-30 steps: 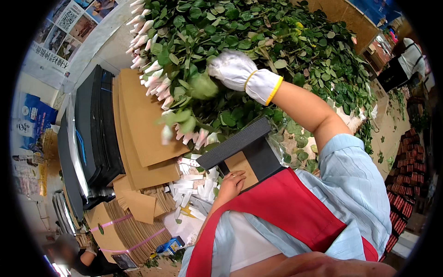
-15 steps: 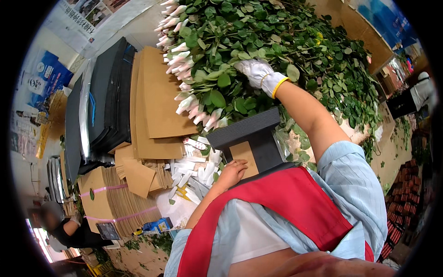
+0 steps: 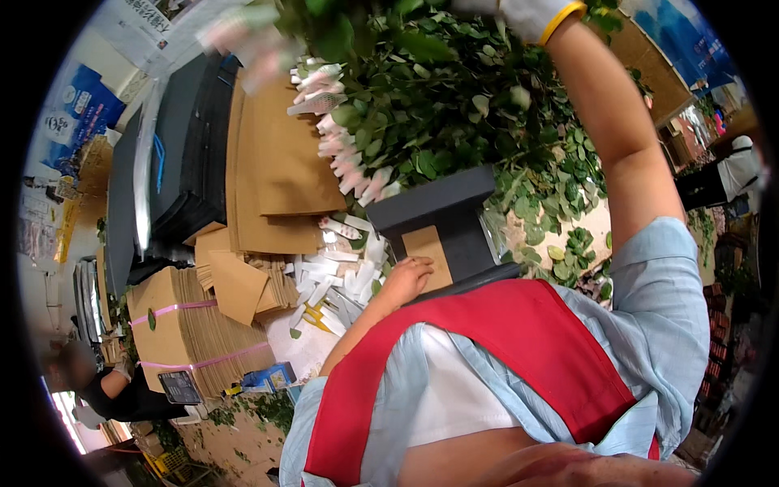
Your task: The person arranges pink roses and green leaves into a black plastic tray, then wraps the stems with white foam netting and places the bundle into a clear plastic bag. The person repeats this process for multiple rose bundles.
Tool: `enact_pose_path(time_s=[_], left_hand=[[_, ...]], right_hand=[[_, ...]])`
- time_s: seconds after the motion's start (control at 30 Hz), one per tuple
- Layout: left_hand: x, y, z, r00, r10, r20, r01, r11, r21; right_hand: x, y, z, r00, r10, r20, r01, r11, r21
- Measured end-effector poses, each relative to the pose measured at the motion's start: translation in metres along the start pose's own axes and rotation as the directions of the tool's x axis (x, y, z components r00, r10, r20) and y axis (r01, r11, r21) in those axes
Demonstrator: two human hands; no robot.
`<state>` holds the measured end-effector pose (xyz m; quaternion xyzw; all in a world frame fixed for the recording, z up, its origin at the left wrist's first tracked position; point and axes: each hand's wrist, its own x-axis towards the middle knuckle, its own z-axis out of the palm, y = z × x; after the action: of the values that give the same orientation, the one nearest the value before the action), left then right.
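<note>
My right hand (image 3: 531, 12), in a white glove with a yellow cuff, is raised at the top edge, partly cut off. It grips a leafy bunch of roses (image 3: 341, 28), motion-blurred, whose pale pink sleeved heads (image 3: 251, 45) swing out to the left. Below them lies a big pile of leafy rose stems (image 3: 462, 105), its sleeved heads (image 3: 345, 158) lined up at the left side. My bare left hand (image 3: 408, 277) lies flat, fingers stretched, at the edge of a brown cardboard piece (image 3: 428, 247). That cardboard rests in a black ridged tray (image 3: 471, 243) in front of me.
Left of the tray are scattered white paper strips (image 3: 324, 280), large cardboard sheets (image 3: 284, 154), a strapped cardboard stack (image 3: 187, 333) and black boards (image 3: 182, 138). A blue box (image 3: 272, 377) sits near the lower left. Other people (image 3: 114, 385) (image 3: 734, 170) are at both sides.
My right hand has moved up and away from me, lifting a bunch of roses off the pile. My left hand stays on the cardboard piece.
</note>
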<state>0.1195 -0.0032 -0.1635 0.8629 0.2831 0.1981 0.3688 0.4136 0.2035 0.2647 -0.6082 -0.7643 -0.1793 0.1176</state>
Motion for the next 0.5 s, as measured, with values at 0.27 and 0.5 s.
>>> enact_pose_path(time_s=[0.27, 0.5], left_hand=[[0.000, -0.004, 0.001, 0.999, 0.010, -0.037, -0.010, 1.000, -0.018], [-0.029, 0.015, -0.117, 0.795, -0.470, -0.383, 0.051, 0.681, -0.730]], right_hand=[[-0.080, 0.007, 0.159, 0.966, 0.169, -0.198, -0.230, 0.908, -0.349], [-0.154, 0.026, 0.264, 0.910, 0.150, 0.386, -0.255, 0.937, 0.237]])
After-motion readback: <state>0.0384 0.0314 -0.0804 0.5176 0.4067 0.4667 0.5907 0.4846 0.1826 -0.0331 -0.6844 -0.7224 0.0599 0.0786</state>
